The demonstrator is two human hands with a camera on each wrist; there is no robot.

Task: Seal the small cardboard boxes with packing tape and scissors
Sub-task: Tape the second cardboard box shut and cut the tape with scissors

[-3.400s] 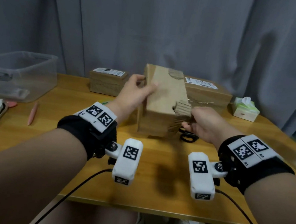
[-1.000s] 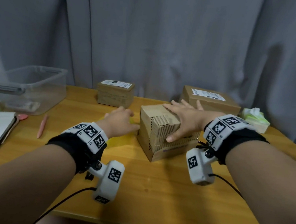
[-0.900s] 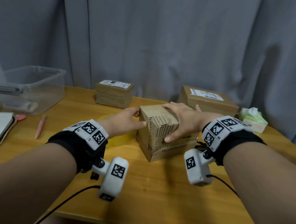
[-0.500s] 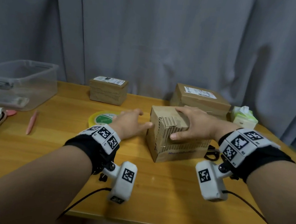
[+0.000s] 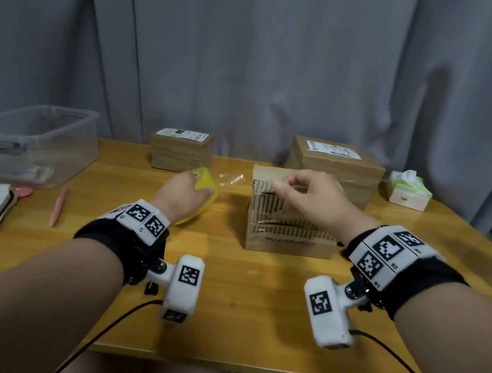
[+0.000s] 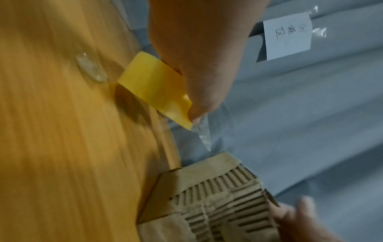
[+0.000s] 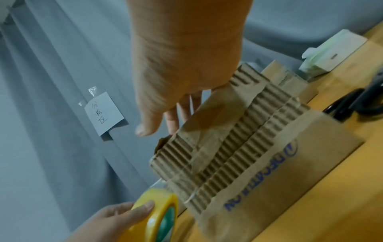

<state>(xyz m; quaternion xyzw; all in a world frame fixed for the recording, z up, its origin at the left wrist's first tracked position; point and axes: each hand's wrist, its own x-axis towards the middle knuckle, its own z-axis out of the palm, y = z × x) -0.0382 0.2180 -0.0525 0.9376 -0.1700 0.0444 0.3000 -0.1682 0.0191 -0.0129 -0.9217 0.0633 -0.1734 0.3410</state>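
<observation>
Now the tape roll (image 5: pixel 204 192) is up off the table (image 5: pixel 226 305) and in play! Half a second ago it lay flat beside the box while the left hand (image 5: pixel 181 197) rested against the cardboard; that hand is now curled round the yellow roll, thumb on its outer face, with a clear loose tail of tape (image 6: pixel 204 135) dangling off the end. Over on the other side, the right hand (image 5: pixel 304 194) has come off its flat hold on the box top. It sits at the upper left edge of the small cardboard box (image 5: pixel 290 230), fingers bent, thumb and forefinger close together. Whether they pinch anything, I cannot tell.

So, steadying is done and taping begins, I'd say. The box stands centre table, torn corrugated face toward the camera, right beside the roll. Scissors (image 7: pixel 352 103) lie untouched on the table by the box's right side. 2 more boxes (image 5: pixel 181 152) wait at the back. The likely catch is that floppy tail folding onto itself before it lands on the seam.
</observation>
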